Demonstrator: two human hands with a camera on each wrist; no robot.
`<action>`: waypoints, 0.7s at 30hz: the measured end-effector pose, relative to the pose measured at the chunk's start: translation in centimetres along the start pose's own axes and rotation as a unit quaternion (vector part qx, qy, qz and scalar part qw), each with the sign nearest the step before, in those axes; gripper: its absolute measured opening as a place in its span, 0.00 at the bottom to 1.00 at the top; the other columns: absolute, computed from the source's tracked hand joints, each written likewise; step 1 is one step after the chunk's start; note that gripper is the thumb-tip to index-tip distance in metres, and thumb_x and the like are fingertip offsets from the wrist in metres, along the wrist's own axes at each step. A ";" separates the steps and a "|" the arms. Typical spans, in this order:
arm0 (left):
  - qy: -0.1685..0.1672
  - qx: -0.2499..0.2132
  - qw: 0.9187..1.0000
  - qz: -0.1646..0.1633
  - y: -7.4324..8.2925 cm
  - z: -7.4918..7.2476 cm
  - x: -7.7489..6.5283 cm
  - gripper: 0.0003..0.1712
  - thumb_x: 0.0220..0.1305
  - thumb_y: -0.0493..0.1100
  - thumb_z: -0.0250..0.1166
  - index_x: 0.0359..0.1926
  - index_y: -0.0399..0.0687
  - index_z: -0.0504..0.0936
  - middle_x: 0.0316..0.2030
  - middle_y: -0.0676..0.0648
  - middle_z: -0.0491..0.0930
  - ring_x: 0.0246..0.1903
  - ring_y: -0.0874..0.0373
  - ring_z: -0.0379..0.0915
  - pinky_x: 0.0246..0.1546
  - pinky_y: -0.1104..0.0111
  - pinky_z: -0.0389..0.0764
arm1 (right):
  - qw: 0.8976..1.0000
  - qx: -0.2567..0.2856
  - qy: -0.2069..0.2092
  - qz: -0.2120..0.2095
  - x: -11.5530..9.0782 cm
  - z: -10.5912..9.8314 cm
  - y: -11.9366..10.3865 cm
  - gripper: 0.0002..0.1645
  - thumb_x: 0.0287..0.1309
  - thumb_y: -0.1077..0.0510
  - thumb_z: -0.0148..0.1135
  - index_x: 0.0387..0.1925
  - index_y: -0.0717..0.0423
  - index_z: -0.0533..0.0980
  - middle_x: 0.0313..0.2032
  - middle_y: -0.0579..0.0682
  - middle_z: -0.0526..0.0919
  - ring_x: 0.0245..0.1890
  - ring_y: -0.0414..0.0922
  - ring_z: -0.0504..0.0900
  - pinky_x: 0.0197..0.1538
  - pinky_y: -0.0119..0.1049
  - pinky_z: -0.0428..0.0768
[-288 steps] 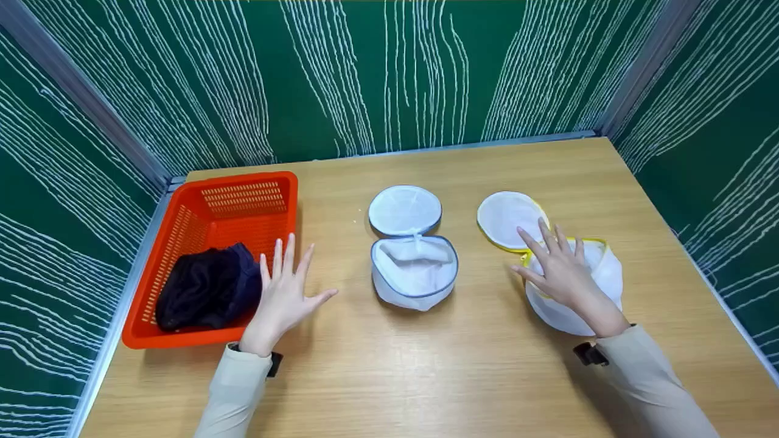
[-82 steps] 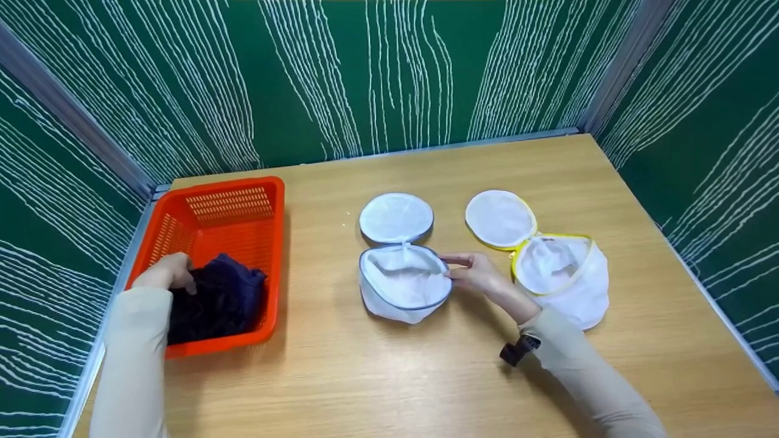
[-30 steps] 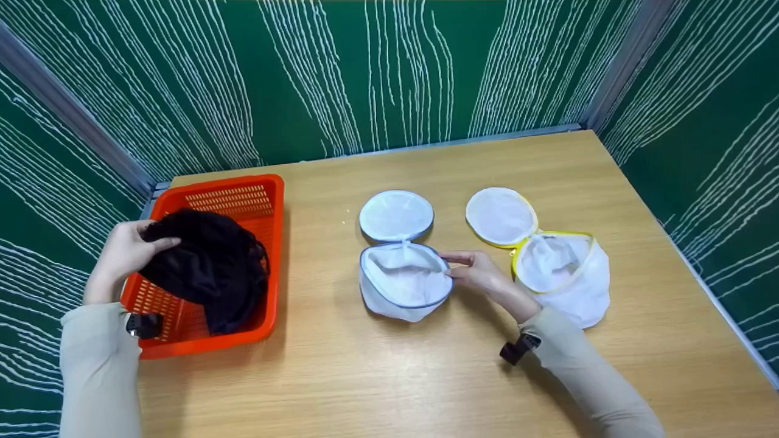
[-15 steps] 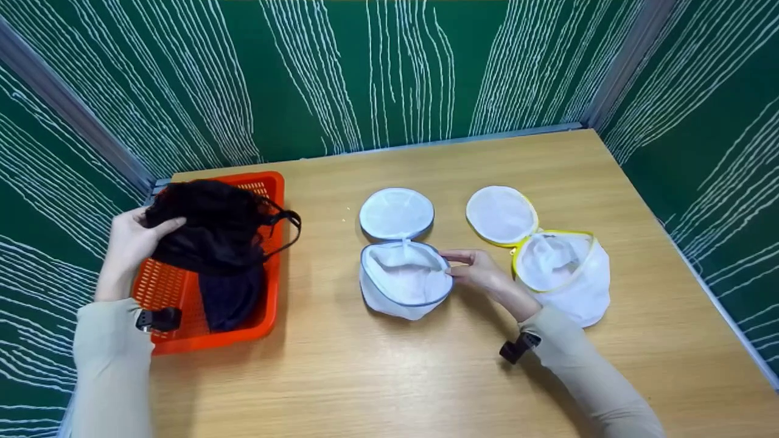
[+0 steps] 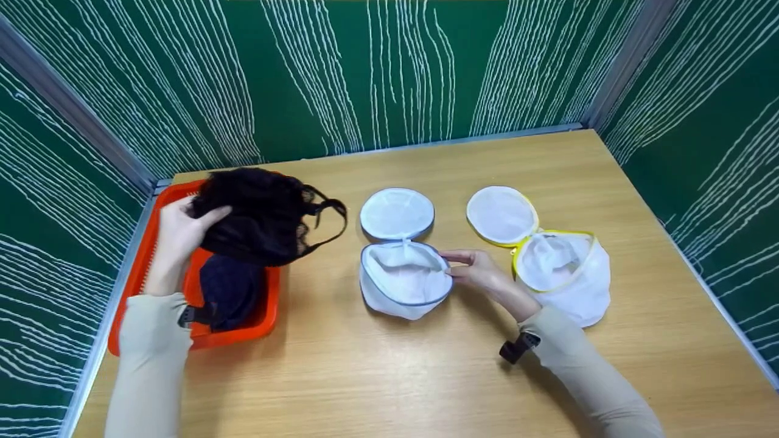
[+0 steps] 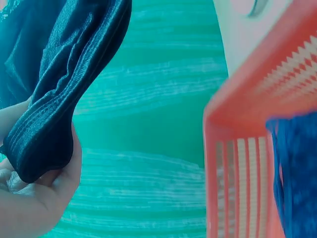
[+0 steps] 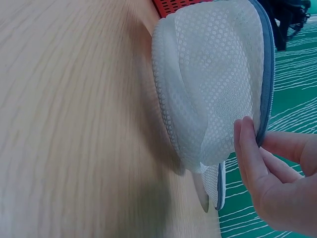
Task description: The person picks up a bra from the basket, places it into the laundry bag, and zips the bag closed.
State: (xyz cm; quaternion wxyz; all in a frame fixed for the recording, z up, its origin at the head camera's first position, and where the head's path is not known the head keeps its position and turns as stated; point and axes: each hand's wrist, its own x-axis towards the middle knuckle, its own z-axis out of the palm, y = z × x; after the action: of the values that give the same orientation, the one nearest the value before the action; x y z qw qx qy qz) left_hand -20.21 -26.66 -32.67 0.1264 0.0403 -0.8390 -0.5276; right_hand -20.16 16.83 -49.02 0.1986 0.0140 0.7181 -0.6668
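My left hand grips a folded black bra by one end and holds it above the orange basket's right side. Its straps dangle toward the right; in the left wrist view a seamed edge of the bra lies between thumb and fingers. Inside the basket lies a dark navy garment, partly hidden. At mid-table a white mesh laundry bag with a blue-grey zip stands with its lid folded back. My right hand pinches the bag's right rim, fingers outside and thumb at the edge in the right wrist view.
A second white mesh laundry bag, with a yellow zip, sits to the right, its round lid laid back. Green panels with white streaks border the wooden table at the back and sides.
My left hand has reached into the basket, lifted the black bra out and carried it rightward, uncovering the navy garment. My right hand moved from the yellow-zipped bag to the blue-zipped bag's rim and stays there.
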 end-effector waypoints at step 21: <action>-0.015 -0.127 0.992 -0.013 -0.2 9.4 -0.8 0.07 0.44 0.34 0.69 0.25 0.39 0.78 0.20 0.56 0.76 0.24 0.64 0.68 0.29 0.74 0.71 | 1.000 0.022 -0.012 -0.017 -0.1 0.1 0.2 0.28 0.49 0.72 0.55 0.55 0.71 0.65 0.54 0.66 0.67 0.37 0.37 0.76 0.39 0.28 0.77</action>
State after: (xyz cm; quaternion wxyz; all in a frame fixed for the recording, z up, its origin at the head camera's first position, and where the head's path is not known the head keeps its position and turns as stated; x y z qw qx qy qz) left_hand -21.83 -18.35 -36.91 0.1112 0.0269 -0.7664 -0.6321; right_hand -19.97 16.80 -49.15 0.1959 -0.0019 0.7010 -0.6857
